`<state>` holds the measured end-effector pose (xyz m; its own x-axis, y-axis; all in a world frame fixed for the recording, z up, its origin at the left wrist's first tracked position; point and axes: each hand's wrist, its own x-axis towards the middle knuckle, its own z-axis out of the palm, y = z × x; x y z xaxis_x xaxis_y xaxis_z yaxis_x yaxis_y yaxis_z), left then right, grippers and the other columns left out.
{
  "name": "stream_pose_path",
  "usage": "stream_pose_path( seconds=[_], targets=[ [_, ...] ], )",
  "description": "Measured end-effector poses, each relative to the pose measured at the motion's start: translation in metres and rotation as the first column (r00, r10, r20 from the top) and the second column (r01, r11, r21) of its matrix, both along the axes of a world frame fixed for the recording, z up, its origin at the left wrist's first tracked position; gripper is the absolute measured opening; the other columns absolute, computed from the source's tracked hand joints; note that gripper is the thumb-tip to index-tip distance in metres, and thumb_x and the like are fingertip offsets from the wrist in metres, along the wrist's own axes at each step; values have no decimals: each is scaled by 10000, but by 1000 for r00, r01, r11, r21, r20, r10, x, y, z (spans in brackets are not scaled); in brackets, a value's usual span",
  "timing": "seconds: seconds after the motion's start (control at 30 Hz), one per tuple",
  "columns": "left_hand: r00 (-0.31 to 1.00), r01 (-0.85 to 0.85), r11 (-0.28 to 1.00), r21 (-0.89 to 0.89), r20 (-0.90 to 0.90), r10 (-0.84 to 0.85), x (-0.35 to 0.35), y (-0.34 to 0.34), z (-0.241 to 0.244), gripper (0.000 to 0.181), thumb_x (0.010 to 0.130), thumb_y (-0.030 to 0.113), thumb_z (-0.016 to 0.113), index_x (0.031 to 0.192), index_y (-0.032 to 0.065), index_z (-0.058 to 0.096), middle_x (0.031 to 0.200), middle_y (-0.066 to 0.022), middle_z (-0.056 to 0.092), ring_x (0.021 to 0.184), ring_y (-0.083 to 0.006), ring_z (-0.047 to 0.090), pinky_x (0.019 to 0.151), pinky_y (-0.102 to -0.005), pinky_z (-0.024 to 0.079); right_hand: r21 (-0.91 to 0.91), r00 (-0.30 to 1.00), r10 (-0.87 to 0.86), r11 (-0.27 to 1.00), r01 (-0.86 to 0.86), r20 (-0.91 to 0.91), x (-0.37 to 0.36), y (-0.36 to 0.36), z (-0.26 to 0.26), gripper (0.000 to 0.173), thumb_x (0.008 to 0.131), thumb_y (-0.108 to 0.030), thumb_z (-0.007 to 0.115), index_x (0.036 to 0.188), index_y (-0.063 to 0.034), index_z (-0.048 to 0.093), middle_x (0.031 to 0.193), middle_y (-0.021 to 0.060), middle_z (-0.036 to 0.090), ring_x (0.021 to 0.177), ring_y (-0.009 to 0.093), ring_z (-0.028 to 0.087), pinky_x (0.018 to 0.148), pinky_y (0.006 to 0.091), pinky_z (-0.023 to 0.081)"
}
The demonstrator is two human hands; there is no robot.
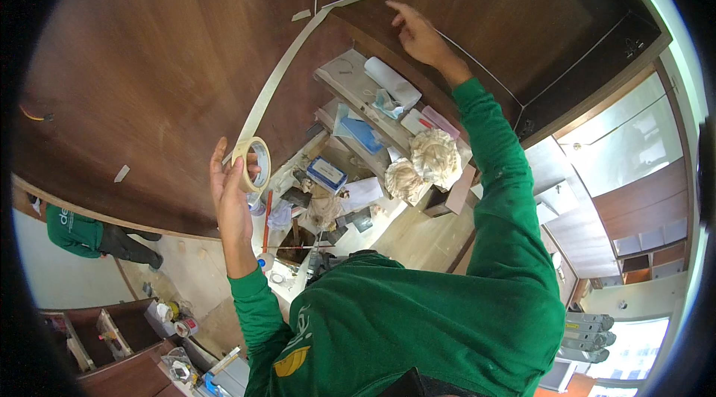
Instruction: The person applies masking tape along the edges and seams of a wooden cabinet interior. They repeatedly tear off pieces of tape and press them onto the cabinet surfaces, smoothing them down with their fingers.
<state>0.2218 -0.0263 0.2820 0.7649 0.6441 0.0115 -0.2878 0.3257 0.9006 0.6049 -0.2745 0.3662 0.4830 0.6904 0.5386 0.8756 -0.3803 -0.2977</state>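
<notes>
My left hand [232, 195] grips a roll of masking tape [264, 166], thumb on its side and fingers through and behind the ring. From the roll a long unwound strip of tape [282, 69] curves up along the dark brown wood panel [168, 61]. Its far end follows the edge at the inner corner of the cabinet [347, 1]. My right hand [417, 33] is near that corner, empty, with the index finger stretched out and the other fingers loosely bent. Its fingertip is close to the white seam, but whether it touches the wood I cannot tell.
Below, shelves [358, 92] hold a white roll [392, 81], face masks [387, 103] and crumpled cloth bundles [436, 157]. A blue box [327, 174] stands among clutter. Another person in a green top [75, 229] is at lower left. Folded ladders [584, 335] stand lower right.
</notes>
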Motion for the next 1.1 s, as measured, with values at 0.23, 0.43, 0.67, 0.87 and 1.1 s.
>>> stream_pose_path(
  seconds=[0.23,0.43,0.67,0.87,1.1],
  targets=[
    [999,-39,998,58,24,38,1,0,15,558,1010,177,604,1511,69,383,1126,-99,674,927,-124,614,928,-298,464,114,960,-154,976,185,-233,-27,-62,5,507,880,62,493,1367,-65,553,1283,166,625,1139,305,648,973,416,521],
    [998,-30,980,197,55,19,8,25,39,557,1023,231,594,1513,61,391,1120,-104,650,968,-146,614,888,-299,506,100,921,-76,987,123,-383,-64,-103,-10,627,829,131,417,1426,-44,497,1408,214,564,1126,288,677,957,366,545],
    [988,-67,945,320,151,19,25,43,91,539,1020,208,599,1499,45,415,1078,-108,667,930,-140,616,888,-289,500,126,961,-41,989,78,-273,-94,-119,-13,743,787,182,360,1483,-64,448,1465,238,506,1159,325,676,967,375,542],
    [980,-75,916,394,197,-4,39,49,116,516,1029,221,577,1490,46,427,1079,-114,672,933,-132,636,881,-290,529,135,948,-59,985,106,-312,-112,-120,-9,720,804,142,405,1488,-79,451,1459,243,513,1095,343,702,917,389,567],
    [982,-58,893,446,188,-30,46,45,133,495,1050,229,534,1493,32,434,1140,-113,675,982,-148,652,967,-327,523,87,938,-110,985,146,-329,-110,-115,-16,704,813,168,383,1473,-64,464,1441,232,530,1120,334,692,921,361,565]
  ],
)
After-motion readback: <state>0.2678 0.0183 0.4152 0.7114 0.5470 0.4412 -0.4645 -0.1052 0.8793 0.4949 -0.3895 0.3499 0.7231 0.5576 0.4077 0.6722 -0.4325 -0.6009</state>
